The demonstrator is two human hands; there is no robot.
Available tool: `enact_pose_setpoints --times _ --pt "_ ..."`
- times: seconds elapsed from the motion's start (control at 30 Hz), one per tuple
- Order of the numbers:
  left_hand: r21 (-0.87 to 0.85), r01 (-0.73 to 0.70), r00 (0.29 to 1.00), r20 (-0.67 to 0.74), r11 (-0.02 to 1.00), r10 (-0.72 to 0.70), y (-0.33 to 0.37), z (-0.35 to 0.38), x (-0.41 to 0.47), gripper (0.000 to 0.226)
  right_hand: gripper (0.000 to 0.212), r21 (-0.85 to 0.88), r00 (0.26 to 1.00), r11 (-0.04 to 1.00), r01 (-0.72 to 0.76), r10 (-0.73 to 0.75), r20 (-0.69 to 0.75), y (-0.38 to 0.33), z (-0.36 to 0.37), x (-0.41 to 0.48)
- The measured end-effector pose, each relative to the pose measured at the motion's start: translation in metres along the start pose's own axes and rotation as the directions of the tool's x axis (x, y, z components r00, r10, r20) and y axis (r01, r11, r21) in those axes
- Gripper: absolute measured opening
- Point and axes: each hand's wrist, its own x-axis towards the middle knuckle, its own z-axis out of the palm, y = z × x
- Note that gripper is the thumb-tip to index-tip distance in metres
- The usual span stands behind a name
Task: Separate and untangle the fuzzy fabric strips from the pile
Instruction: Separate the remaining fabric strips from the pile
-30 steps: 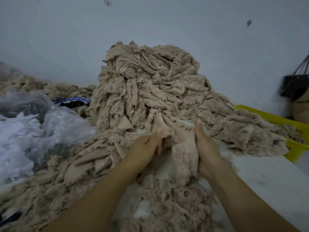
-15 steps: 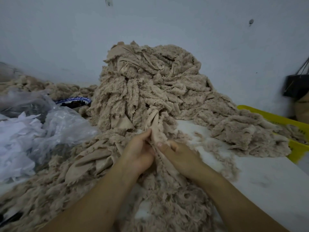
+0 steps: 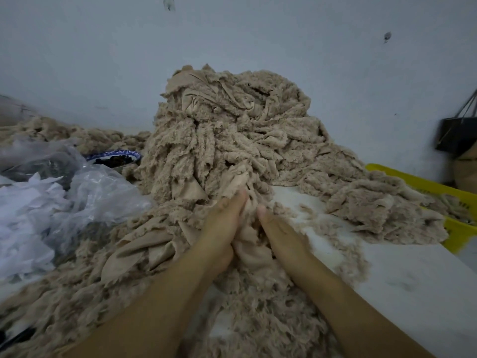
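- The left hand lies flat, fingers straight, against one smooth-backed strip that runs between the two hands.
- The right hand presses the strip's other side with its thumb up. Its fingers are hidden in the fabric, so I cannot tell whether it grips.
- The strip's far end disappears into the tall pile just beyond the fingertips, so it looks not yet free.
- Looser strips spread left of the left hand and under both forearms. More trail right toward a yellow basket.
- By my judgement the task is early: most of the pile is knotted, and only part of the table right of the right hand shows bare.
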Motion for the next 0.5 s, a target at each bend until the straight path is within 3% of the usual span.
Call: enact_pose_setpoints --times 0.1,0.23,0.37,0.43,0.5 --pt "0.269 -0.131 0.99 0.082 0.954 0.112 -0.012 0.011 -0.009 0.026 0.063 0.217 0.994 0.973 -0.083 0.096 -0.047 0.002 -0.003 0.006" --pt "0.365 -0.154 0.987 0.09 0.918 0.13 -0.012 0.01 -0.007 0.035 0.064 0.395 0.994 0.913 -0.106 0.112 0.008 0.007 -0.008 0.009" --pt "0.362 -0.157 0.986 0.116 0.919 0.122 -0.019 0.006 -0.005 0.035 0.042 0.479 0.986 0.866 -0.148 0.165 0.006 0.004 -0.01 0.01" --pt "0.362 -0.156 0.987 0.033 0.919 0.154 -0.021 0.004 -0.003 0.035 0.03 0.431 0.981 0.894 -0.122 0.174 -0.082 0.004 -0.01 0.011" --pt "0.286 -0.121 0.975 -0.144 0.951 0.168 -0.02 0.0 0.004 0.038 0.027 0.415 0.964 0.908 -0.057 0.159 -0.215 0.003 -0.013 0.012"
